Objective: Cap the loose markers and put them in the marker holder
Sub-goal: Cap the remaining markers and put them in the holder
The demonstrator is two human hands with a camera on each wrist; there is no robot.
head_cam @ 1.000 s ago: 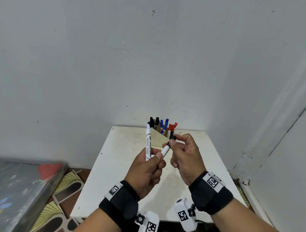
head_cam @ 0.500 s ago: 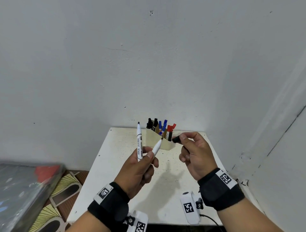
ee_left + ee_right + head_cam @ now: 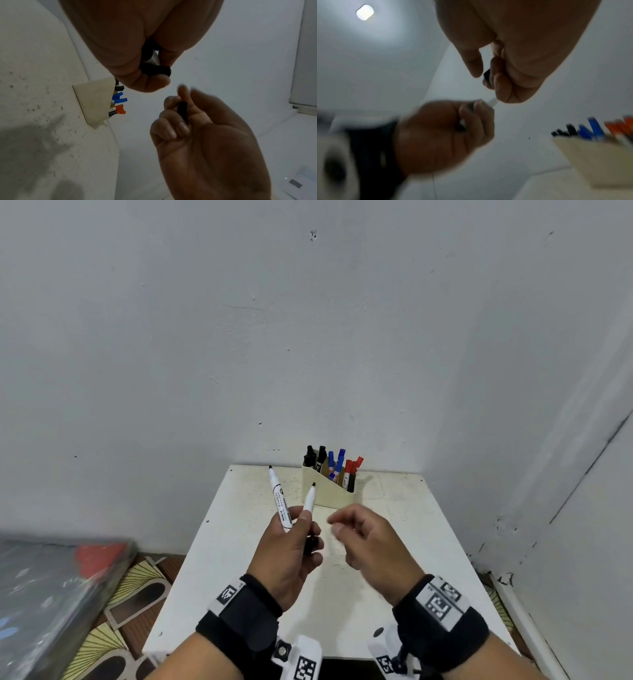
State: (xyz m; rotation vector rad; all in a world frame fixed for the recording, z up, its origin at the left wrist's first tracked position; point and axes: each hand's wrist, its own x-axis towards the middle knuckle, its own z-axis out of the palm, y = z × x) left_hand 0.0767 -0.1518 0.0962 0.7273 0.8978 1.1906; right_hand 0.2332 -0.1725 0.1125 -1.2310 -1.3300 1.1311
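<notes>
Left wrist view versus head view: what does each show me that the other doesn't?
Only the left wrist view shows the black cap pinched in the right hand, and a second black cap at the left hand's fingertips. Only the head view shows the two uncapped markers standing up out of the left hand, tips bare, plus the table. Both show the holder with capped black, blue and red markers inside.
</notes>
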